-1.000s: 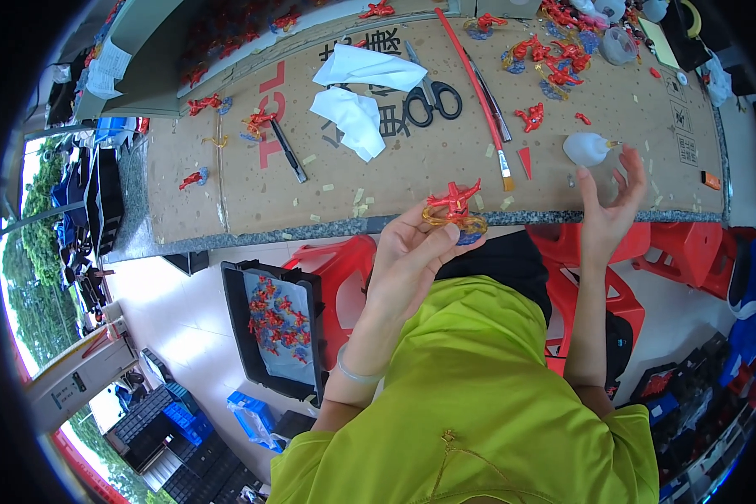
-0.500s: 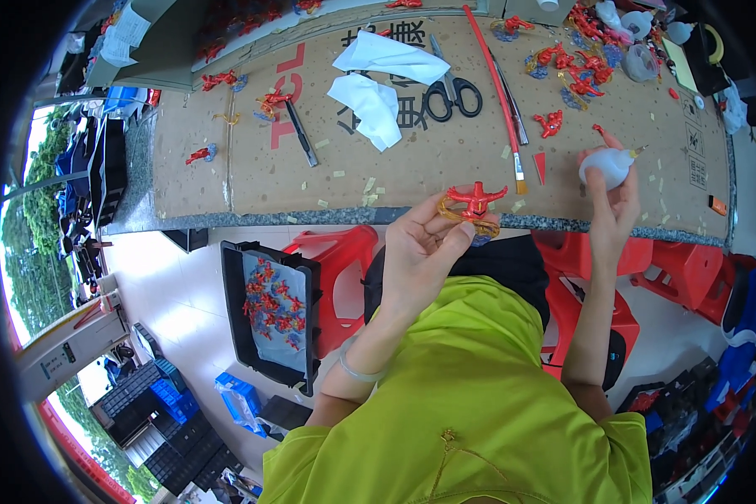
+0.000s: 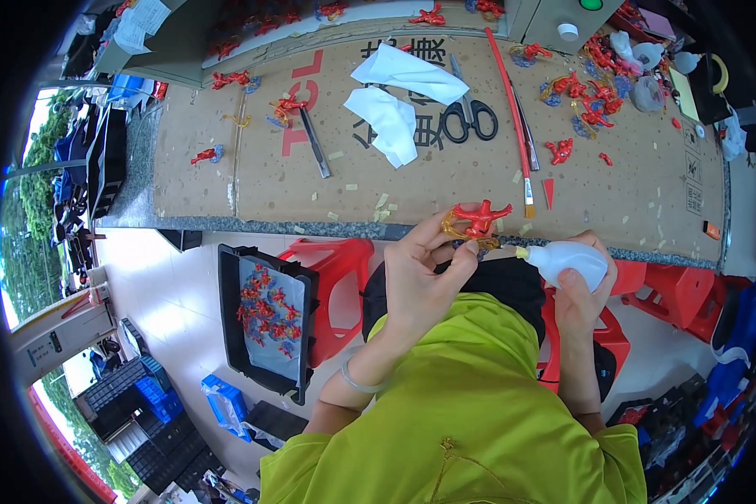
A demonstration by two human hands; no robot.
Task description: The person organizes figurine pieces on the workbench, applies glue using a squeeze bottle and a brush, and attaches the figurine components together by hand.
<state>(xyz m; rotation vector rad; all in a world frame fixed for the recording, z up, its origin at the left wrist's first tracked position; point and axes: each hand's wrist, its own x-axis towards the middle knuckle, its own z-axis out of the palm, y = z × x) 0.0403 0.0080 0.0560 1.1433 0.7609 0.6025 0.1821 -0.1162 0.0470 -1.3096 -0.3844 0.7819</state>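
My left hand (image 3: 428,273) pinches a small red figurine (image 3: 482,218) with a clear amber piece curling round it, just off the table's front edge. Blue shows at the figurine's lower end, partly covered by my fingers. In my right hand (image 3: 586,294) is a white squeeze bottle (image 3: 569,264) lying on its side. Its yellow collar (image 3: 522,252) and thin nozzle point left at the figurine's lower part; whether the tip touches cannot be told. A tiny red piece (image 3: 606,159) rests on the cardboard beyond my right hand, with a red figure part (image 3: 560,151) to its left.
Cardboard (image 3: 294,189) covers the table. On it lie a red-handled brush (image 3: 512,109), black scissors (image 3: 469,122), tweezers (image 3: 315,143), white cloths (image 3: 386,126) and piled red figurines (image 3: 592,101). A black tray (image 3: 309,323) of figurines stands left of me, by a red stool (image 3: 344,286).
My right hand has come left and nearer to me, turning the bottle so its nozzle faces the figurine. My left hand keeps its hold. The view has shifted slightly.
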